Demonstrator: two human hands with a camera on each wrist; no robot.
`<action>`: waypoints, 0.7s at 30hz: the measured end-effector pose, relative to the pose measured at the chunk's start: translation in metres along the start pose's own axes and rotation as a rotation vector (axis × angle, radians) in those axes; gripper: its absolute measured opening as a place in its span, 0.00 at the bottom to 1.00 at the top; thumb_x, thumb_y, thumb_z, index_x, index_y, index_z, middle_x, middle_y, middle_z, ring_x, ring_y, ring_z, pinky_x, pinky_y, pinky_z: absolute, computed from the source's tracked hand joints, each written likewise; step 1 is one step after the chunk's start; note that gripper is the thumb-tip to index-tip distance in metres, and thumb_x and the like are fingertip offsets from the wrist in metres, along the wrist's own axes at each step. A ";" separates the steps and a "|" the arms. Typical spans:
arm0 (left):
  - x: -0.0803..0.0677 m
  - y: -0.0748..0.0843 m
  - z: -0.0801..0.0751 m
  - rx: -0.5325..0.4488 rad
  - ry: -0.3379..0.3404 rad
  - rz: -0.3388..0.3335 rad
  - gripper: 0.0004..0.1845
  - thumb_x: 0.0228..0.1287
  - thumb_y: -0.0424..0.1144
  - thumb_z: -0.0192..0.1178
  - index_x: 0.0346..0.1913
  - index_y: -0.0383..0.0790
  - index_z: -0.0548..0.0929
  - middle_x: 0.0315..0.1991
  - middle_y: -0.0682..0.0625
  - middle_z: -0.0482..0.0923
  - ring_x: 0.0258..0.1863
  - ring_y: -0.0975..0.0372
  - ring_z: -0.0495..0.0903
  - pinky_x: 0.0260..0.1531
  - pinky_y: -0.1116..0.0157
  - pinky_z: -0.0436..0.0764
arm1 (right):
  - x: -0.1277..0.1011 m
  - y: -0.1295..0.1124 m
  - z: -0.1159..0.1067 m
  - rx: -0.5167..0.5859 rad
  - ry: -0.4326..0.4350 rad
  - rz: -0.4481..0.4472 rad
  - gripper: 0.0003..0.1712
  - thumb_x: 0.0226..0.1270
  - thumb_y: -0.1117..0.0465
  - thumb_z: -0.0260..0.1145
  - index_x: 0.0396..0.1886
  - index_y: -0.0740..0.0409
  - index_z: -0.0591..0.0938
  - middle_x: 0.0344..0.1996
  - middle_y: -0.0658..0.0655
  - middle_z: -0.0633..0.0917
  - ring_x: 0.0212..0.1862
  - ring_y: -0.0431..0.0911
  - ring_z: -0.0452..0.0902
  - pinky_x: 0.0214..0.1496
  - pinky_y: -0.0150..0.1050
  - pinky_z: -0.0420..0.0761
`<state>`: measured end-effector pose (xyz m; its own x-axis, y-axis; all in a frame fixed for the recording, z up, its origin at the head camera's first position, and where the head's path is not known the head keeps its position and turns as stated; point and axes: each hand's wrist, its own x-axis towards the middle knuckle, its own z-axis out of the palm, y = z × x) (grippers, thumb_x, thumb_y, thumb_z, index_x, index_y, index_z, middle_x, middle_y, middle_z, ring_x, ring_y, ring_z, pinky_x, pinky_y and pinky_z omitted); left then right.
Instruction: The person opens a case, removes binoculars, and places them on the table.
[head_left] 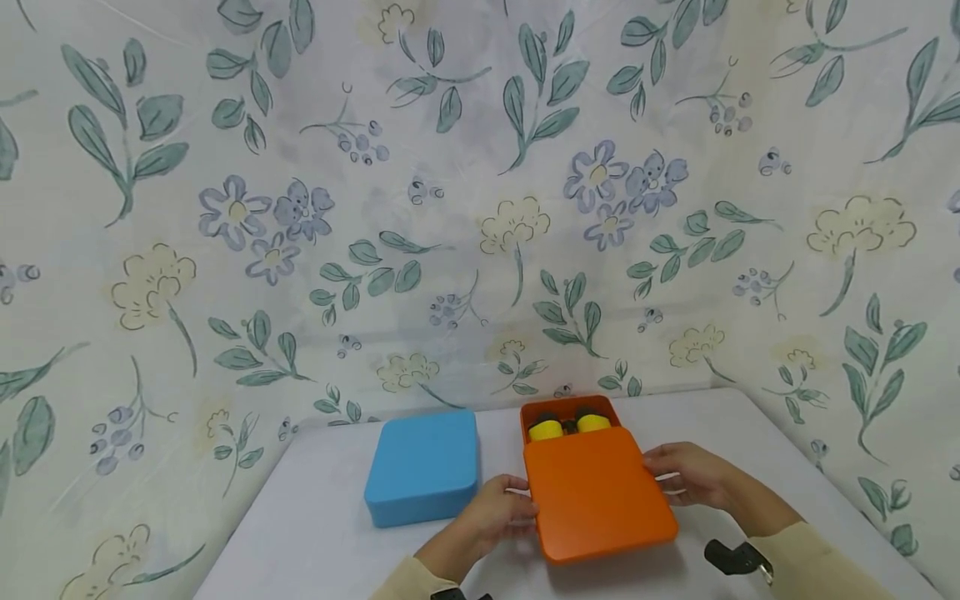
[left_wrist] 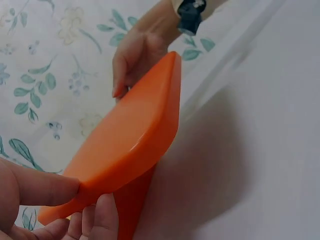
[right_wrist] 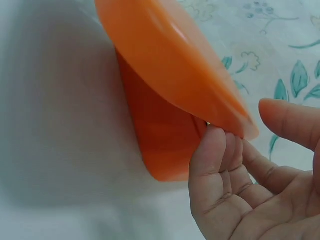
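I hold the orange lid (head_left: pixel 597 492) by opposite edges, my left hand (head_left: pixel 495 510) and right hand (head_left: pixel 686 473) each pinching a side to keep it level, lifted and shifted toward me over the orange box (head_left: pixel 568 412) on the bench (head_left: pixel 315 533), beside a closed blue box (head_left: pixel 423 467).

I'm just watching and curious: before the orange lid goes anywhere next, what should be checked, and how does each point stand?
1. Left hand holds the orange lid at its left edge: ok.
2. Right hand holds the right edge: ok, fingers under, thumb near the rim.
3. Lid seated on the orange box: not ok; it is tilted and shifted toward the person.
4. Yellow items below the box rim: cannot tell.
5. Blue box apart from the lid: ok.
6. Table free beside the lid: ok.
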<state>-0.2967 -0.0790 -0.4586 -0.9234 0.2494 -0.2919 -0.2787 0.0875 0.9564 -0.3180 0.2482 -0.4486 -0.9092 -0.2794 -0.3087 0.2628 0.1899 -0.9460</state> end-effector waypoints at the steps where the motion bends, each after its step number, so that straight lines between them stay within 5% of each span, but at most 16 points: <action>1: -0.001 -0.001 0.000 0.001 -0.001 -0.002 0.19 0.61 0.22 0.60 0.54 0.27 0.69 0.41 0.39 0.77 0.37 0.54 0.81 0.41 0.55 0.83 | -0.002 0.001 0.000 0.002 -0.006 0.001 0.29 0.71 0.56 0.62 0.61 0.75 0.69 0.46 0.61 0.81 0.45 0.54 0.79 0.46 0.47 0.82; 9: -0.014 -0.009 0.006 0.006 0.020 -0.017 0.18 0.61 0.22 0.60 0.53 0.29 0.71 0.39 0.40 0.77 0.36 0.55 0.81 0.39 0.56 0.84 | -0.014 0.013 0.000 0.015 -0.064 0.002 0.28 0.72 0.58 0.60 0.60 0.75 0.68 0.43 0.60 0.81 0.42 0.52 0.79 0.44 0.47 0.82; 21: -0.030 -0.012 0.011 -0.038 0.019 -0.047 0.17 0.60 0.22 0.61 0.51 0.30 0.71 0.39 0.41 0.77 0.35 0.56 0.82 0.37 0.59 0.85 | -0.026 0.018 0.005 -0.010 -0.039 0.031 0.29 0.70 0.57 0.63 0.60 0.74 0.69 0.42 0.60 0.82 0.40 0.51 0.80 0.43 0.47 0.83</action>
<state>-0.2629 -0.0769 -0.4620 -0.9138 0.2277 -0.3364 -0.3312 0.0620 0.9415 -0.2880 0.2538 -0.4578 -0.8873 -0.3100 -0.3414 0.2871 0.2079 -0.9351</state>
